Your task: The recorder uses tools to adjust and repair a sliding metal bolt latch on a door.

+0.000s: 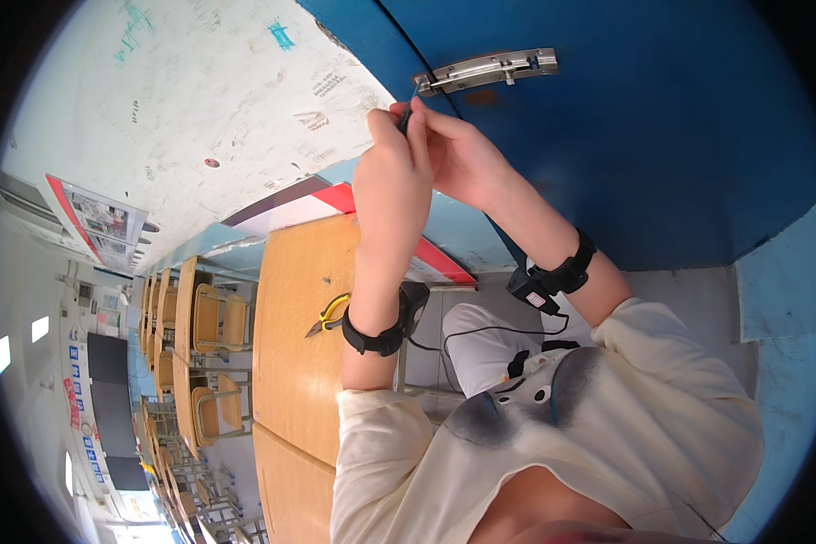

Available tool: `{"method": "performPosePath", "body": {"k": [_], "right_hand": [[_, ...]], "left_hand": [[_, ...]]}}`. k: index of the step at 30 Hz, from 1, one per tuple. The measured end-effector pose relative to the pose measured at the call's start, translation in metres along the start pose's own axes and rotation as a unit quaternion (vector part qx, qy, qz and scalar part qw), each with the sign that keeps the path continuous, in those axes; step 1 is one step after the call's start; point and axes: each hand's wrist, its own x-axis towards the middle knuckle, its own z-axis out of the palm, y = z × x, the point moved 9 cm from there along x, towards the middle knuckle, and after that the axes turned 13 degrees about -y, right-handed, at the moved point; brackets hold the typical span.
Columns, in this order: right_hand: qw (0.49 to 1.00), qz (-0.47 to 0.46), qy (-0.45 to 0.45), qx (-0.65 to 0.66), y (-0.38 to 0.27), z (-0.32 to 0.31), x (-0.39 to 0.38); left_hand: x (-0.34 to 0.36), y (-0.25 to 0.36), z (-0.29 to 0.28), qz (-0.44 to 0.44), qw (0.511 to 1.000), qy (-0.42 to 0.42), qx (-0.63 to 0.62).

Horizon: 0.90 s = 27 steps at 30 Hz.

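Observation:
A metal slide bolt [508, 69] is fixed to the blue door [626, 145], and its small keeper [422, 84] sits on the blue frame at its left end. Just below the keeper, my left hand [390, 186] is closed around the dark handle of a small screwdriver [404, 119]. A thin shaft rises from the fingers toward the keeper; whether its tip meets a screw is too small to tell. Pressed close against the left, my right hand [467, 161] pinches the same screwdriver near the shaft. My fingers hide most of the handle.
A wooden desk [304, 272] stands below and left of my hands. On it lie yellow-handled pliers [328, 315] and a small metal piece [325, 280]. A scuffed white wall [218, 100] runs along the left. Rows of desks and chairs [219, 317] stand farther left. A cable [490, 330] joins my wrist straps.

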Motion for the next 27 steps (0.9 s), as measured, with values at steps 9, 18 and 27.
{"method": "performPosePath", "body": {"k": [9, 18, 27], "right_hand": [[0.991, 0.028, 0.045, -0.121, -0.017, 0.0, -0.001], [0.996, 0.016, 0.063, -0.068, -0.002, -0.012, 0.002], [0.999, 0.023, 0.025, -0.023, 0.0, -0.022, 0.005]], "left_hand": [[-0.004, -0.003, -0.003, -0.034, 0.998, 0.012, -0.048], [-0.004, -0.005, 0.003, -0.051, 0.998, 0.02, -0.008], [0.0, 0.026, 0.004, -0.01, 0.987, 0.042, 0.155]]}}
